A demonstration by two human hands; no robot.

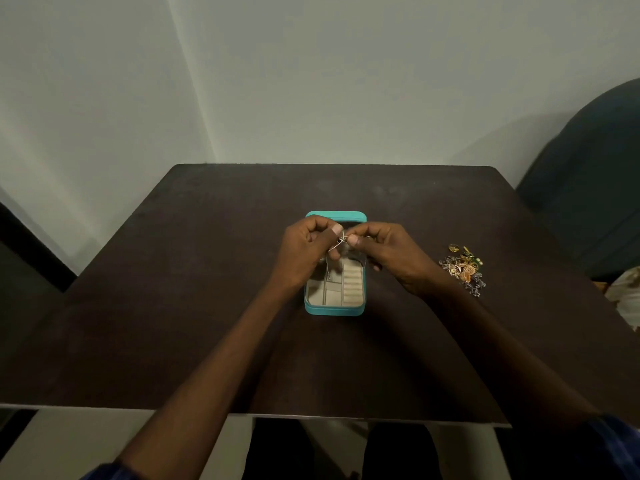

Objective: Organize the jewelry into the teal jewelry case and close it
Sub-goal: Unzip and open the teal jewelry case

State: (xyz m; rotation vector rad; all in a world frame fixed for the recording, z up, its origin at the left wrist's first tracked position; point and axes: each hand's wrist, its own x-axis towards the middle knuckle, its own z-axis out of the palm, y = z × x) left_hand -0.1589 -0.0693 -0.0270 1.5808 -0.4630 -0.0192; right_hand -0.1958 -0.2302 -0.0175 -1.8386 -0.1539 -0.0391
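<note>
Both hands, left (306,251) and right (388,252), pinch a thin silver chain (337,242) between fingertips right above the open case (335,308), likely to lower it straight in, while the pile (464,268) waits near on the right.

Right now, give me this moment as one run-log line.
case: open, on table | left hand and right hand: pinching thin silver chain above case | jewelry pile: right of case
</note>
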